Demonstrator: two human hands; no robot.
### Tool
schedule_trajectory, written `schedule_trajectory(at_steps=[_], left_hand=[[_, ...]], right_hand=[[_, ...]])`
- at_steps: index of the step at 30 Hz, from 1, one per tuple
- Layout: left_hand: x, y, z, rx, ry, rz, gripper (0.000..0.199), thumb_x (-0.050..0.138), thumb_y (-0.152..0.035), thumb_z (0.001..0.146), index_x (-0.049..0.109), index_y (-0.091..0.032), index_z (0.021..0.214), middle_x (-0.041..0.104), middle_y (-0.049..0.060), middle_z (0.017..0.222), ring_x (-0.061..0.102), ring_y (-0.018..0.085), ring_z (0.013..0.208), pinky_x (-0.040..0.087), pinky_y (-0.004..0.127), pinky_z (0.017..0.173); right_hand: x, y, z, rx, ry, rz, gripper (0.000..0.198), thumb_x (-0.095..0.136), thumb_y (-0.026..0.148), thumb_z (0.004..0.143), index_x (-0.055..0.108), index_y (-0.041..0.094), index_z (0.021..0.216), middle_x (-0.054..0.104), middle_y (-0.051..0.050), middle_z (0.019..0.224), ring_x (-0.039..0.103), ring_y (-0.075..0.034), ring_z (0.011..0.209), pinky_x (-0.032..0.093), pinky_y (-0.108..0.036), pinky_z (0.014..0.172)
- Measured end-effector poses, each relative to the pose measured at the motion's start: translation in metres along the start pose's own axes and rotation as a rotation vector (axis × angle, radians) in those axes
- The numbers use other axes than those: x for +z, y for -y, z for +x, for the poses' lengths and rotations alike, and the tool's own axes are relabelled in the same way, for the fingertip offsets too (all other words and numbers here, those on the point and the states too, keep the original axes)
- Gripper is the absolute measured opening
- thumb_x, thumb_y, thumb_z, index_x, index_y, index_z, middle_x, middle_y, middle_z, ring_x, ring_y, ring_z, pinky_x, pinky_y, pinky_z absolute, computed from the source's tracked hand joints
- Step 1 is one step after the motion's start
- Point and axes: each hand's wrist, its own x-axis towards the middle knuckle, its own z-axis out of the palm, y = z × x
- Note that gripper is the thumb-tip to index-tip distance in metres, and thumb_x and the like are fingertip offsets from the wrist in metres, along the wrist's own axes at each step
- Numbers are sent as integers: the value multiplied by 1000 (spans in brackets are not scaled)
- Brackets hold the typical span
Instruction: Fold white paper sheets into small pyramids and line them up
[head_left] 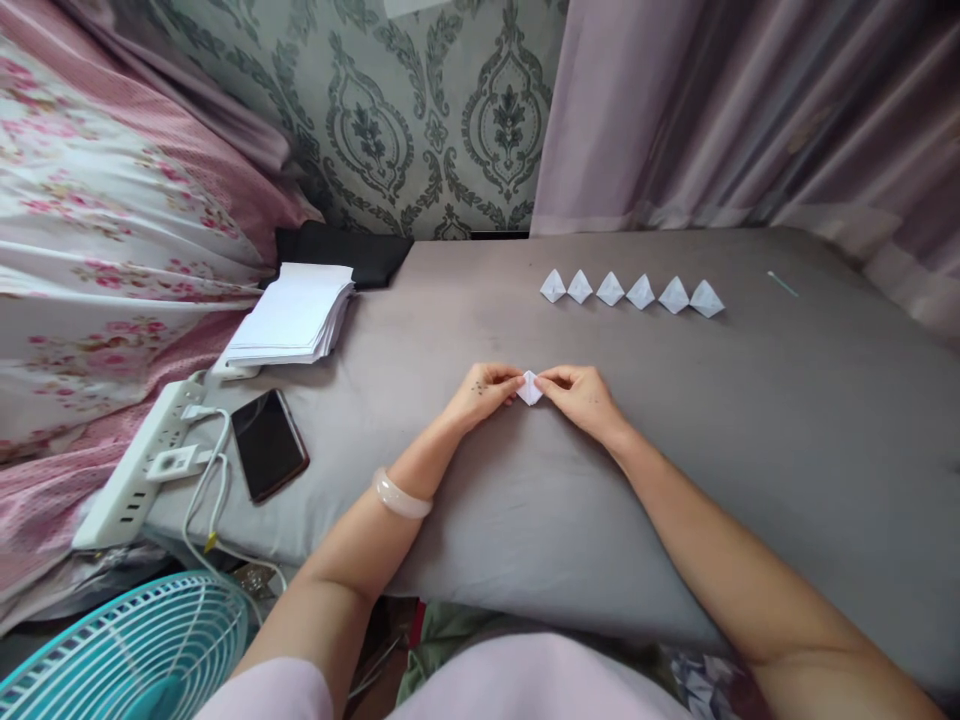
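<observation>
A small folded white paper piece [530, 388] is pinched between my two hands over the grey cloth surface [450, 300]. My left hand [489, 390] grips its left corner with thumb and fingers. On the opposite side, my right hand [581, 393] is closed on the right corner. The piece looks diamond-shaped, with a crease down its middle; its side corners are hidden by my fingertips. Farther back and to the right stands a row of several similar folded paper pieces [610, 289], each pointed at the top.
At the left lies a stack of white paper [289, 315] by a black folded item [352, 255]. A phone [270, 445], a white power strip [142, 465] with cables and a turquoise fan [142, 650] are nearer. A thin stick [783, 284] lies far right.
</observation>
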Motion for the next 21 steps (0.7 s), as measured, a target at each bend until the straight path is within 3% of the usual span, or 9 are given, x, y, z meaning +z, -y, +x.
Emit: schedule_trajectory(at_steps=[4, 6, 9, 12, 18, 21], left_hand=[[-3, 2, 9, 176, -83, 311, 21, 63, -26, 78, 75, -13, 89, 63, 4, 74, 49, 9, 60, 38, 20, 56], [-4, 2, 13, 186, -70, 374, 20, 63, -25, 77, 75, -13, 87, 60, 2, 66, 48, 9, 58, 37, 20, 55], [-8, 2, 16, 110, 58, 293, 25, 62, -29, 77, 73, -11, 91, 54, -1, 55, 45, 8, 50, 35, 20, 50], [-11, 1, 18, 83, 140, 165, 25, 66, -28, 72, 72, -10, 88, 56, -1, 59, 45, 7, 49, 36, 20, 47], [-13, 1, 21, 72, 145, 153, 19, 66, -25, 72, 70, -10, 83, 56, -1, 57, 39, 5, 44, 34, 20, 45], [-13, 1, 23, 182, 128, 272, 12, 65, -20, 73, 70, -12, 78, 61, 1, 63, 47, 8, 52, 38, 22, 54]], right_hand=[[0, -3, 2, -114, -48, -360, 19, 59, 34, 83, 74, 23, 84, 70, -5, 90, 63, -19, 80, 46, -32, 75], [-2, -6, 3, -118, -34, -436, 19, 59, 34, 83, 74, 23, 89, 68, -5, 91, 61, -18, 78, 45, -32, 74], [-5, -11, 9, -149, 32, -420, 27, 61, 33, 82, 71, 22, 105, 65, -6, 94, 59, -17, 77, 45, -31, 75], [-9, -16, 15, -225, 138, -362, 27, 58, 31, 84, 71, 22, 105, 63, -5, 94, 58, -16, 77, 45, -30, 76], [-13, -18, 18, -286, 170, -236, 21, 60, 32, 82, 73, 22, 96, 62, -4, 93, 55, -14, 73, 44, -29, 72], [-13, -17, 20, -301, 185, -226, 17, 61, 32, 81, 72, 21, 89, 62, -3, 89, 54, -14, 72, 43, -28, 71]])
